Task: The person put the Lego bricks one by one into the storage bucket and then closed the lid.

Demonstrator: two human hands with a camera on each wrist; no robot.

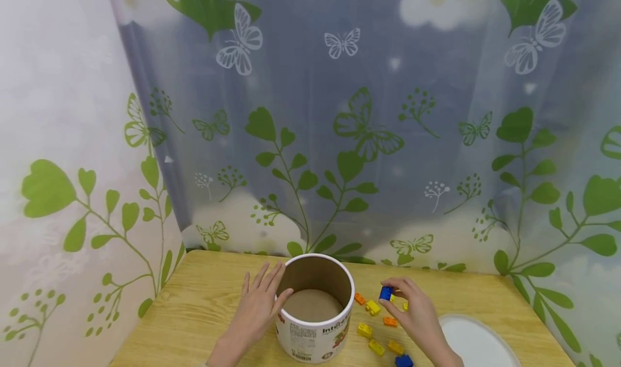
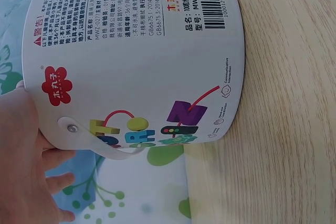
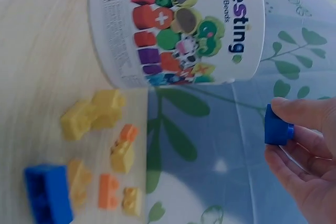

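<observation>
As R grip (image 1: 414, 310) pinches, blue blk (image 3: 276, 128) betw fingertips (image 3: 284, 108).

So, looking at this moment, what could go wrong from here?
The right grip pinches the blue block between thumb and fingertips, so it might slip and drop among the loose blocks on the table.

The left grip lies at the rim of the bucket with fingers extended, not curled round it; an uneven push there could shift or tip it.
</observation>
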